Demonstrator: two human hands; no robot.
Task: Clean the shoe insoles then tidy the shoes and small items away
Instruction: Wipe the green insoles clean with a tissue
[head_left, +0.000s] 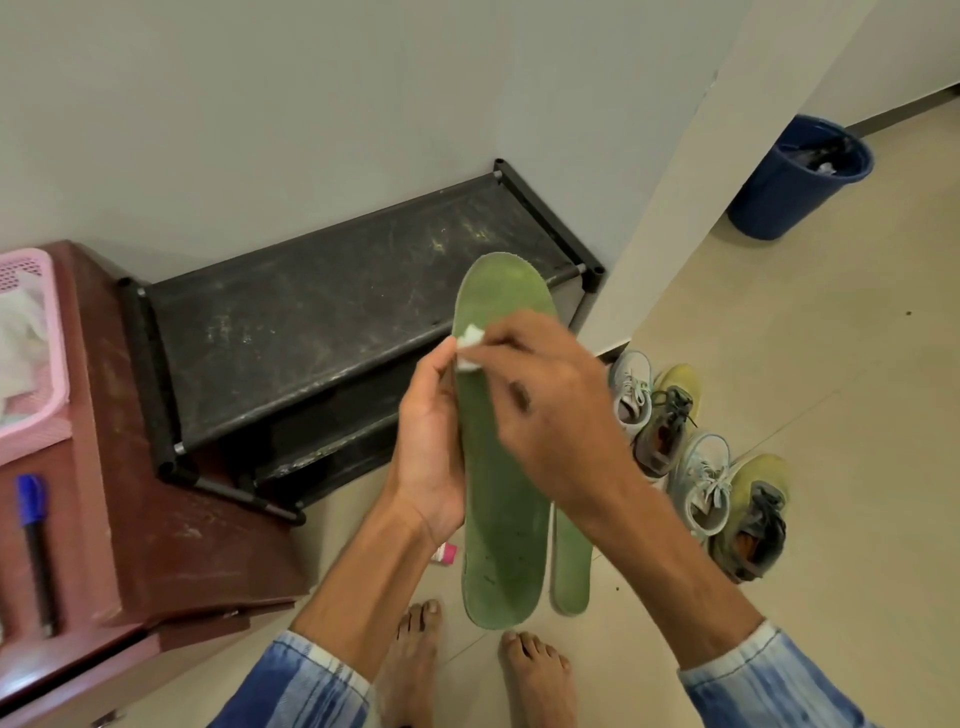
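A long green insole (501, 530) stands upright in front of me, gripped along its left edge by my left hand (428, 441). My right hand (540, 410) pinches a small white wad of tissue (469, 347) and presses it against the upper part of the insole. A second green insole (570, 564) lies on the floor just behind and to the right. Two pairs of shoes stand by the wall corner: pale blue sneakers (698, 483) and yellow-green sneakers (753, 519).
A black shoe rack (332, 322) stands against the wall. At the left, a brown cabinet (150, 519) carries a pink basket (28, 353) and a blue pen (34, 545). A small pink-capped item (445, 554) lies on the tiled floor. A blue bin (797, 176) stands far right.
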